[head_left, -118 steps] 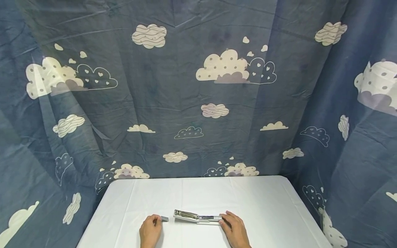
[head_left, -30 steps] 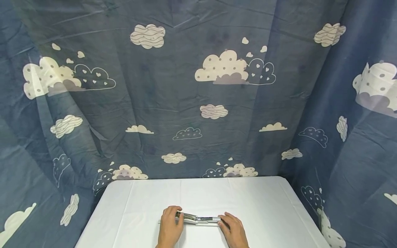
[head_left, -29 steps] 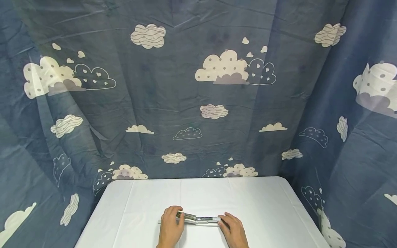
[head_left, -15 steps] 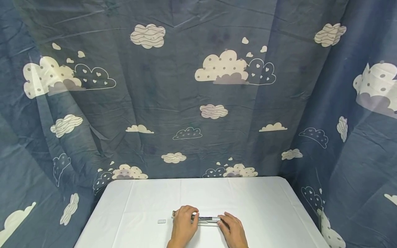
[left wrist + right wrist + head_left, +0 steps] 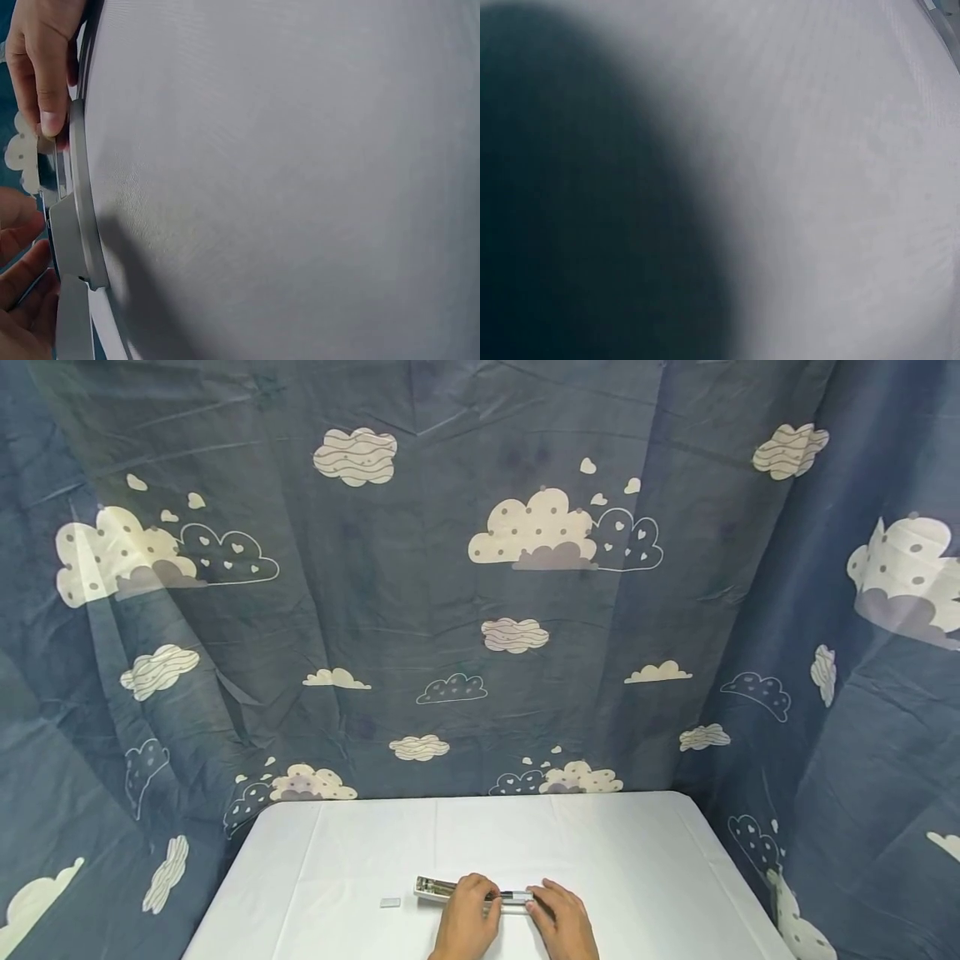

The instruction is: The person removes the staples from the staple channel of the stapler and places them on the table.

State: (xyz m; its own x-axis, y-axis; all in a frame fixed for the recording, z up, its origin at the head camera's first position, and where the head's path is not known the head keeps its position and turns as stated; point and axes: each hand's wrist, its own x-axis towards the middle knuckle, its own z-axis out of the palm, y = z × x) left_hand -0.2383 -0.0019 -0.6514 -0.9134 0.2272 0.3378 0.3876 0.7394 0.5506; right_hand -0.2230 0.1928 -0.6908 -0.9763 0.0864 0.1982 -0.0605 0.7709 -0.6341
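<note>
An opened stapler lies lengthwise on the white table, its top arm swung out to the left with the metal inside showing. My left hand is over its middle, thumb and forefinger pinching at the metal channel; the palm hides part of the stapler. At the right end, my right hand grips the stapler between thumb and fingers. The left wrist view shows the stapler's pale body along the left edge, fingers of both hands on it. A short grey strip of staples lies left of the stapler.
A white cloth covers the table. Dark blue curtains with cloud prints hang behind and at both sides. A dark blur fills much of the right wrist view, with white cloth beside it.
The left hand has left the staple strip on the table and slid right along the stapler to its middle. The right hand keeps its grip at the right end.
</note>
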